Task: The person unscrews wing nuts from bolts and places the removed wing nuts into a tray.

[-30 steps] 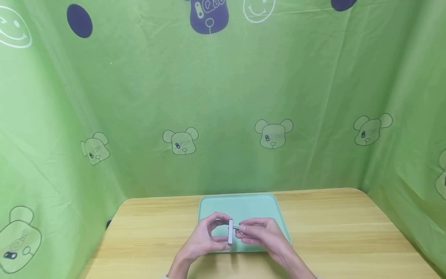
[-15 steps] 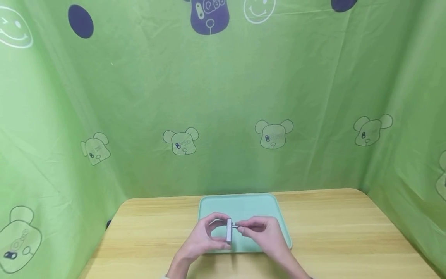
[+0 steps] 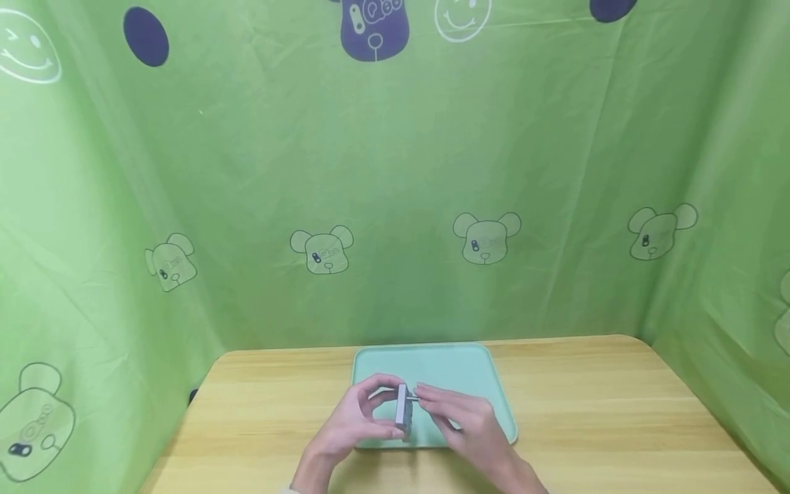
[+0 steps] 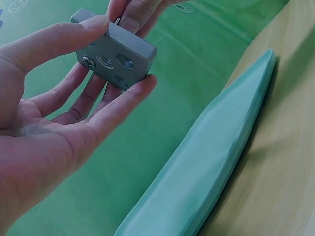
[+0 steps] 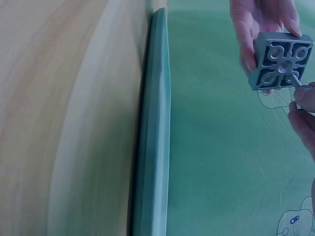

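In the head view my left hand (image 3: 354, 415) grips a square grey metal block (image 3: 401, 406) by its edges, thumb on one side and fingers on the other. The block stands on edge above the tray. My right hand (image 3: 472, 418) pinches a thin screw (image 3: 413, 398) at the block's right face. From the right wrist view, the ribbed face has a round hole in each corner and a threaded hole at its centre; the threaded screw (image 5: 295, 80) meets one corner hole, its outer end hidden by the fingers. A metal piece (image 4: 88, 61) sits inside one hole in the left wrist view.
Below the hands a mint-green tray (image 3: 441, 360) lies on the wooden table (image 3: 592, 398). Green printed cloth (image 3: 401, 151) hangs behind the table and along both sides.
The block has shifted slightly left and turned, showing more of its right face. My right hand's fingers have straightened and shifted on the screw, coming closer to the block.
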